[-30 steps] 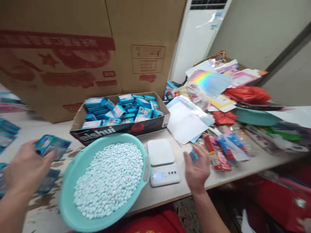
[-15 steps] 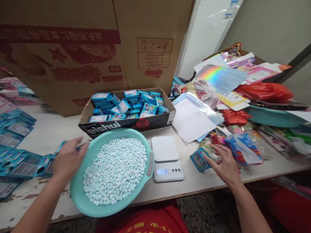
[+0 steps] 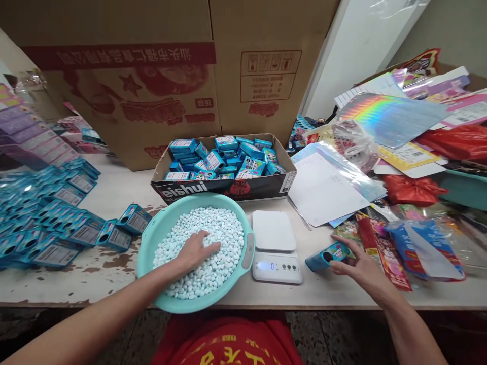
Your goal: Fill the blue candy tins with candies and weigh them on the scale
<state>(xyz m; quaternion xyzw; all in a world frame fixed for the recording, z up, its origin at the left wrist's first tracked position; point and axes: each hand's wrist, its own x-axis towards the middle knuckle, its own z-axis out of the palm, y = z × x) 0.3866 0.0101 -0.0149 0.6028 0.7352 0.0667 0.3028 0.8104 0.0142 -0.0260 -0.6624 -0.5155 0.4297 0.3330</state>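
My left hand (image 3: 196, 252) reaches into a mint-green bowl (image 3: 146, 263) heaped with small white and pale-blue tablets (image 3: 224, 238). Its thumb is spread from the index finger; the other fingertips are partly sunk among the tablets. At the right, my right hand (image 3: 353, 263) grips a small blue box (image 3: 323, 256) at its right end, thumb in front and fingers behind. The box is tilted just over the table. Between the bowl and that box lies a white digital scale (image 3: 274, 230), its plate bare and its display reading 0.
Several blue boxes with round holes (image 3: 85, 228) stand in rows at the left. Behind the bowl, a low carton (image 3: 224, 190) is full of blue boxes. A large cardboard box (image 3: 182, 30) rises behind it. Paper sheets (image 3: 327, 190) and plastic packets (image 3: 422, 248) crowd the right side.
My left hand has moved from the blue boxes left of the bowl into the tablets. My right hand has taken hold of the small blue box and tilted it. The view has turned left.
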